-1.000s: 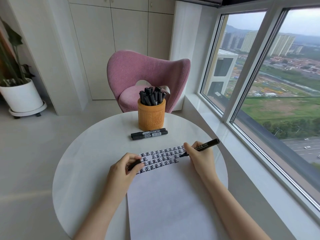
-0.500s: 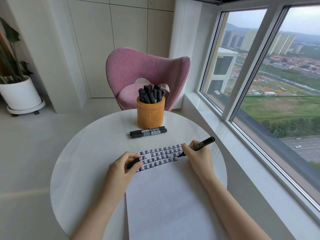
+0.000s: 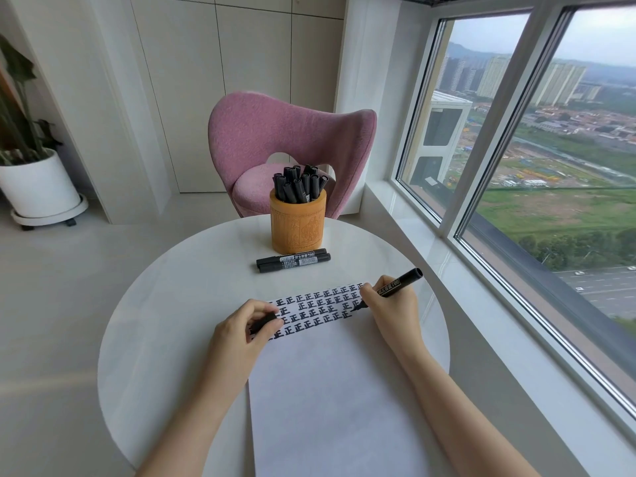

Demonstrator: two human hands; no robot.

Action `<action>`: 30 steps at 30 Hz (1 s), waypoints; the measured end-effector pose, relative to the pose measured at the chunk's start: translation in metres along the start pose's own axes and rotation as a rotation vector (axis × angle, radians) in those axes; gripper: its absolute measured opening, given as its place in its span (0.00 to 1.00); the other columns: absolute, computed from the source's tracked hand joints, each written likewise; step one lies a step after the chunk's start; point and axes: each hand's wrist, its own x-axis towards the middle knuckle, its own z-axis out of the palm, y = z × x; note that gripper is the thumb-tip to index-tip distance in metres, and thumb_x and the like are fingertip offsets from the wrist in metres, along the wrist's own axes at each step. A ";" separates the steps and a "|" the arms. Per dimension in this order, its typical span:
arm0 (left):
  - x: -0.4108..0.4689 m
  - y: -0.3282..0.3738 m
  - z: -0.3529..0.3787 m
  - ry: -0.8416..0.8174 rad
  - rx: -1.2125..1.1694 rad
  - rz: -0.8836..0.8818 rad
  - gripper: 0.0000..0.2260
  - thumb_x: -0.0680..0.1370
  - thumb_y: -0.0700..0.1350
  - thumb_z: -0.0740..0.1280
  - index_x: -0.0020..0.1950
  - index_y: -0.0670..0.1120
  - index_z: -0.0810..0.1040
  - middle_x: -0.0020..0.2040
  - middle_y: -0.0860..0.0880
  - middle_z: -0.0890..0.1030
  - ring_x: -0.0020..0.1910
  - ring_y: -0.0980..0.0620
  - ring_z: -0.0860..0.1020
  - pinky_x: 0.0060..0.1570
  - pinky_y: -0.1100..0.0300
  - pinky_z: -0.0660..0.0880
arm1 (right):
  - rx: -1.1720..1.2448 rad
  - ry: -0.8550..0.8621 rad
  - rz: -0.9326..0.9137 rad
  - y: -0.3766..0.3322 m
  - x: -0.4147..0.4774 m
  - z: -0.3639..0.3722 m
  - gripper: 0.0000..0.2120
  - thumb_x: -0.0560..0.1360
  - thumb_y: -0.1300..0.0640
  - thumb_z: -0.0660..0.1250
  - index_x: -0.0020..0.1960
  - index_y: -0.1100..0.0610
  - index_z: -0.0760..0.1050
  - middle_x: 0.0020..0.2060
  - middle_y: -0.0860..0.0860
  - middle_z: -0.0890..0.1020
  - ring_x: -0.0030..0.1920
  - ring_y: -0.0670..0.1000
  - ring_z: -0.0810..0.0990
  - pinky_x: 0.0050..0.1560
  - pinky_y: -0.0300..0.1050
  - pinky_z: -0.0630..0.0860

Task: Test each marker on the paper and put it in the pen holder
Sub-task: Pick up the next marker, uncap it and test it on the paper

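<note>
Right hand (image 3: 392, 308) pinches an uncapped marker (image 3: 395, 286) between thumb and forefinger, with the other fingers curled under. The tip is down on the paper (image 3: 330, 390) at the right end of the rows of written characters (image 3: 316, 309), and the tail angles up toward the far right. Left hand (image 3: 241, 325) sits on the left edge of the sheet, fingers curled round a short black piece (image 3: 263, 321) (looks like the cap, can't confirm).

Paper lies on the round white table (image 3: 165, 321). Marks run only across its far strip; the near part is blank. Two capped markers (image 3: 292, 260) lie side by side, touching, on the table between the paper and the pen holder (image 3: 297, 225). Holder is a tan carved cylinder at the far side of the table, upright, packed with stored markers (image 3: 299, 184) standing on end.

Pink chair (image 3: 275, 139) is beyond the table, white plant pot (image 3: 38, 184) on the floor far left, window (image 3: 585, 201) along the right.
</note>
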 end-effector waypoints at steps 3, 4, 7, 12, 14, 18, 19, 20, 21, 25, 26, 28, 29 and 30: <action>0.000 -0.001 0.000 -0.003 -0.002 -0.004 0.07 0.73 0.38 0.71 0.43 0.49 0.78 0.43 0.61 0.82 0.39 0.61 0.81 0.40 0.76 0.71 | 0.000 0.004 0.004 0.001 0.001 0.000 0.12 0.72 0.62 0.65 0.33 0.60 0.64 0.28 0.53 0.63 0.29 0.48 0.59 0.28 0.40 0.54; 0.000 -0.002 0.000 -0.002 -0.001 -0.004 0.06 0.73 0.38 0.71 0.43 0.49 0.78 0.43 0.61 0.82 0.39 0.61 0.81 0.40 0.76 0.71 | 0.005 0.003 0.002 0.001 0.001 0.000 0.12 0.72 0.62 0.65 0.33 0.60 0.64 0.28 0.53 0.63 0.29 0.48 0.59 0.28 0.39 0.54; 0.000 -0.002 -0.001 -0.001 0.001 0.001 0.06 0.73 0.38 0.71 0.44 0.49 0.78 0.43 0.60 0.82 0.39 0.61 0.81 0.40 0.75 0.71 | 0.042 0.001 0.003 0.001 0.000 -0.001 0.12 0.71 0.64 0.65 0.32 0.60 0.64 0.26 0.51 0.63 0.26 0.45 0.58 0.25 0.36 0.55; 0.001 -0.002 0.000 0.002 0.020 0.008 0.07 0.73 0.38 0.71 0.43 0.50 0.78 0.43 0.61 0.82 0.40 0.60 0.81 0.41 0.74 0.72 | 0.025 -0.023 -0.002 0.000 0.000 -0.001 0.12 0.71 0.63 0.65 0.33 0.61 0.65 0.26 0.51 0.63 0.25 0.45 0.58 0.25 0.36 0.55; 0.001 -0.003 0.000 0.003 0.019 0.007 0.07 0.73 0.38 0.71 0.43 0.50 0.78 0.43 0.61 0.82 0.39 0.61 0.81 0.40 0.75 0.71 | 0.025 -0.027 -0.008 -0.001 -0.001 -0.001 0.13 0.72 0.63 0.65 0.32 0.60 0.64 0.25 0.50 0.63 0.24 0.45 0.58 0.24 0.35 0.55; 0.001 -0.002 0.000 0.001 0.016 0.009 0.07 0.73 0.38 0.71 0.43 0.49 0.78 0.43 0.61 0.81 0.39 0.61 0.81 0.40 0.76 0.71 | 0.017 -0.029 -0.017 -0.002 -0.001 -0.002 0.14 0.71 0.64 0.65 0.31 0.60 0.63 0.25 0.49 0.62 0.24 0.45 0.59 0.24 0.35 0.56; 0.001 -0.002 0.000 0.003 0.018 0.010 0.07 0.73 0.38 0.71 0.43 0.49 0.78 0.43 0.61 0.81 0.40 0.61 0.81 0.40 0.76 0.71 | 0.019 -0.030 -0.016 -0.002 -0.002 -0.002 0.14 0.71 0.64 0.65 0.31 0.60 0.62 0.25 0.49 0.62 0.24 0.45 0.59 0.24 0.35 0.56; 0.001 -0.002 0.000 0.005 0.016 0.009 0.07 0.73 0.38 0.71 0.43 0.49 0.78 0.43 0.60 0.82 0.40 0.61 0.80 0.40 0.76 0.71 | 0.023 -0.032 -0.016 -0.002 -0.002 -0.002 0.14 0.71 0.65 0.65 0.31 0.60 0.62 0.25 0.50 0.62 0.24 0.45 0.59 0.24 0.35 0.56; 0.001 -0.002 0.000 0.007 0.014 0.008 0.07 0.73 0.38 0.71 0.43 0.49 0.78 0.42 0.58 0.82 0.39 0.61 0.80 0.40 0.76 0.71 | 0.028 -0.034 -0.013 -0.002 -0.002 -0.002 0.14 0.71 0.65 0.65 0.31 0.60 0.62 0.25 0.50 0.62 0.23 0.45 0.58 0.24 0.35 0.55; 0.001 -0.002 0.001 0.014 0.005 0.004 0.05 0.73 0.37 0.71 0.44 0.46 0.78 0.41 0.53 0.83 0.39 0.61 0.81 0.40 0.76 0.71 | 0.062 -0.019 0.011 0.000 -0.001 -0.004 0.11 0.70 0.65 0.64 0.32 0.61 0.65 0.26 0.51 0.63 0.25 0.45 0.58 0.25 0.35 0.55; 0.001 -0.002 0.001 0.013 0.002 0.004 0.05 0.73 0.37 0.71 0.44 0.45 0.78 0.41 0.53 0.83 0.39 0.61 0.81 0.40 0.76 0.71 | 0.065 -0.017 0.016 0.000 -0.001 -0.004 0.11 0.70 0.65 0.64 0.32 0.61 0.65 0.26 0.51 0.63 0.26 0.45 0.58 0.25 0.35 0.56; 0.001 -0.002 0.001 0.013 0.002 0.003 0.05 0.73 0.37 0.71 0.44 0.46 0.78 0.39 0.54 0.83 0.39 0.62 0.80 0.40 0.77 0.70 | 0.050 -0.022 0.012 0.000 -0.001 -0.003 0.11 0.70 0.64 0.65 0.33 0.61 0.65 0.26 0.51 0.63 0.26 0.45 0.58 0.25 0.36 0.55; 0.001 -0.001 0.001 0.012 0.003 0.004 0.05 0.73 0.37 0.71 0.44 0.46 0.78 0.40 0.55 0.83 0.39 0.63 0.80 0.40 0.77 0.70 | 0.041 -0.023 0.005 0.000 -0.001 -0.003 0.11 0.71 0.64 0.65 0.32 0.61 0.65 0.26 0.51 0.63 0.25 0.45 0.57 0.25 0.36 0.55; 0.001 -0.001 0.001 0.011 0.005 0.004 0.05 0.73 0.37 0.71 0.44 0.46 0.78 0.42 0.58 0.82 0.39 0.63 0.80 0.40 0.77 0.70 | 0.037 -0.021 -0.002 0.000 -0.001 -0.002 0.12 0.71 0.64 0.65 0.32 0.60 0.64 0.26 0.51 0.62 0.25 0.45 0.57 0.26 0.36 0.54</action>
